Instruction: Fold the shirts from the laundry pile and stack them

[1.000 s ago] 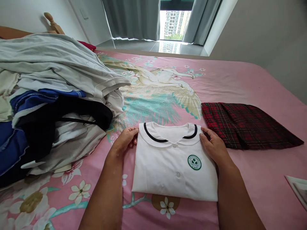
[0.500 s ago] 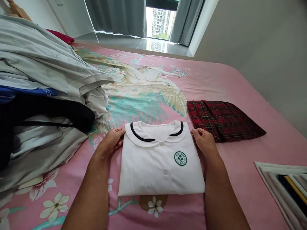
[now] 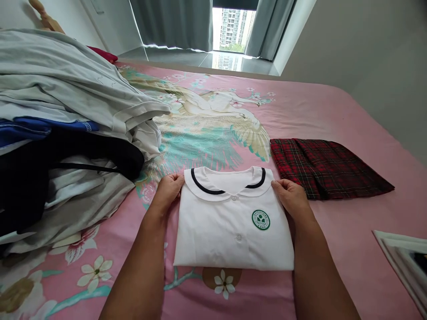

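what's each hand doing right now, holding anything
Left hand: closed, holding the folded white button-front fabric shirt at its upper left edge.
Right hand: closed, thumb on top, holding the shirt's upper right edge.

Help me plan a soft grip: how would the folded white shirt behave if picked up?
The white shirt would probably sag, being cloth held only at its upper sides by the left hand and right hand. Nothing visible fastens its folds, so they may drop open. Folded flat, it seems unlikely to roll.
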A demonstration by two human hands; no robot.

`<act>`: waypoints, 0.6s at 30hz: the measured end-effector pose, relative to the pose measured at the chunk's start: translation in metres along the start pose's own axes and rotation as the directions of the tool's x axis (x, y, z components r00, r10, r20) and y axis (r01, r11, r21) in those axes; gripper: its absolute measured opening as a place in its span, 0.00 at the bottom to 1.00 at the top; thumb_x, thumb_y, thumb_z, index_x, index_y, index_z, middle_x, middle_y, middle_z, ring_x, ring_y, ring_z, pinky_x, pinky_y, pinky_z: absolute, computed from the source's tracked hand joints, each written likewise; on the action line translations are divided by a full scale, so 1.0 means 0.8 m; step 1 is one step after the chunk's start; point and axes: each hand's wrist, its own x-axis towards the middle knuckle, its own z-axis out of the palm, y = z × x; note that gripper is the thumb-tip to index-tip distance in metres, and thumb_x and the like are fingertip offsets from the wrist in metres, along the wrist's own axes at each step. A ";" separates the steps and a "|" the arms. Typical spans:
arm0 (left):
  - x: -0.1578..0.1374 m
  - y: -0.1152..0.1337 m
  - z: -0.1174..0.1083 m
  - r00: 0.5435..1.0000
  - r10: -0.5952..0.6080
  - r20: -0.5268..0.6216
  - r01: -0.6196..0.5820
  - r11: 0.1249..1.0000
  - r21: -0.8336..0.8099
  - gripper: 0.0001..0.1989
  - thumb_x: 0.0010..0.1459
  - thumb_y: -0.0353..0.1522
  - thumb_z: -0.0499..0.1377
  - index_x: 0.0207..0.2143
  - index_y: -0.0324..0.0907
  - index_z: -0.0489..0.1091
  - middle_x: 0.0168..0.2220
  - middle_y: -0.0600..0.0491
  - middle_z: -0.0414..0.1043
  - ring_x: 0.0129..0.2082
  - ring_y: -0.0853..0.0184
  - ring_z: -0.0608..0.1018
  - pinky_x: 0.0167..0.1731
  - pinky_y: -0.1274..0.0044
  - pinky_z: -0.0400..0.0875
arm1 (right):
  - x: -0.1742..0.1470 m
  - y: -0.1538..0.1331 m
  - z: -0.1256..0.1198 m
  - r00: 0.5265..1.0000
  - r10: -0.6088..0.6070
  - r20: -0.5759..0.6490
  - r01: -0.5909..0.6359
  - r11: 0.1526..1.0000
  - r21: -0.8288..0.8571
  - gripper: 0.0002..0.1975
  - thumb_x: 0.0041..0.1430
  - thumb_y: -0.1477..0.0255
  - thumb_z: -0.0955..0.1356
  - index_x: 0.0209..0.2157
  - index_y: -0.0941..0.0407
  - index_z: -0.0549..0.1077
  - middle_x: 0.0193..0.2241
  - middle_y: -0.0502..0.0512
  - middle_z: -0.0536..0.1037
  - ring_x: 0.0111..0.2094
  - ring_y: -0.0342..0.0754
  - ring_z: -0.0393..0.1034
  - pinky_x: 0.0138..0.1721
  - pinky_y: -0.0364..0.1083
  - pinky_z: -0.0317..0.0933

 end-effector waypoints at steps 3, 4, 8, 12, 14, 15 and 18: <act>0.001 -0.001 -0.001 0.980 0.123 -0.157 -0.081 0.964 0.254 0.13 0.48 0.40 0.58 0.21 0.40 0.68 0.16 0.59 0.65 0.19 0.73 0.67 0.19 0.82 0.56 | 0.000 -0.002 -0.001 1.000 0.024 0.007 -0.023 0.996 -0.089 0.19 0.52 0.55 0.63 0.29 0.56 0.75 0.23 0.52 0.76 0.27 0.48 0.67 0.28 0.44 0.57; 0.001 0.000 -0.003 0.970 0.154 -0.186 -0.093 0.949 0.301 0.12 0.48 0.40 0.57 0.22 0.40 0.70 0.18 0.58 0.68 0.21 0.71 0.69 0.21 0.82 0.58 | -0.002 -0.007 -0.004 1.000 0.026 -0.003 -0.027 0.992 -0.121 0.19 0.52 0.55 0.63 0.29 0.56 0.75 0.23 0.52 0.75 0.27 0.49 0.67 0.29 0.44 0.57; -0.007 0.014 0.001 0.851 0.365 -0.377 -0.224 0.902 0.369 0.14 0.54 0.39 0.53 0.36 0.41 0.73 0.31 0.53 0.75 0.32 0.67 0.75 0.34 0.79 0.67 | -0.022 -0.039 -0.017 0.985 -0.069 -0.160 0.040 0.982 -0.183 0.18 0.56 0.56 0.62 0.36 0.54 0.74 0.30 0.54 0.77 0.30 0.50 0.69 0.33 0.47 0.59; -0.025 0.026 0.029 0.804 0.594 0.025 -0.526 0.691 0.496 0.20 0.60 0.39 0.48 0.50 0.43 0.68 0.53 0.48 0.68 0.54 0.62 0.68 0.56 0.70 0.58 | -0.042 -0.067 0.001 0.922 -0.388 -0.005 0.379 0.902 -0.207 0.22 0.62 0.59 0.57 0.51 0.53 0.68 0.50 0.59 0.72 0.49 0.53 0.66 0.50 0.52 0.58; -0.028 0.022 0.040 0.838 0.489 0.241 -0.529 0.623 0.576 0.25 0.60 0.42 0.48 0.58 0.46 0.61 0.62 0.49 0.57 0.63 0.59 0.56 0.62 0.63 0.43 | -0.042 -0.066 0.017 0.882 -0.440 0.171 0.471 0.838 -0.275 0.25 0.62 0.59 0.56 0.57 0.54 0.61 0.57 0.59 0.64 0.58 0.56 0.57 0.57 0.57 0.50; -0.026 0.019 0.041 0.864 0.423 0.273 -0.495 0.616 0.613 0.28 0.59 0.44 0.49 0.60 0.46 0.57 0.65 0.49 0.51 0.65 0.58 0.51 0.62 0.60 0.38 | -0.040 -0.063 0.022 0.879 -0.423 0.222 0.475 0.821 -0.317 0.27 0.62 0.59 0.56 0.59 0.54 0.59 0.59 0.59 0.61 0.60 0.56 0.53 0.59 0.59 0.47; -0.016 0.010 0.023 0.933 0.332 0.135 -0.342 0.710 0.616 0.38 0.53 0.50 0.54 0.62 0.42 0.54 0.64 0.42 0.52 0.64 0.54 0.54 0.60 0.61 0.47 | -0.029 -0.047 0.016 0.938 -0.316 0.146 0.348 0.857 -0.379 0.31 0.61 0.55 0.55 0.61 0.56 0.55 0.60 0.61 0.60 0.60 0.57 0.54 0.57 0.58 0.50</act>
